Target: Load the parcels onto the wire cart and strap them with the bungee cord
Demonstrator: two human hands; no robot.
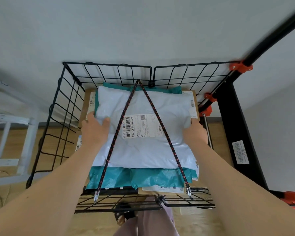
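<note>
Inside the black wire cart (150,82), the white plastic mailer parcel (143,150) was gripped at its sides by left hand (95,127) and right hand (195,132), and was best centred under the red-flecked black bungee cord (116,132).

Only one camera is in play, worn on the person's head. It stands at the near side of the wire cart (107,65) and looks steeply down and forward into it. It is close: the cart fills the middle of the view, with its near rim right under the lens and its far side against the pale wall (143,28). The left forearm (49,184) and right forearm (237,184) enter from the lower corners. The wide lens bows the cart's wires.
</note>
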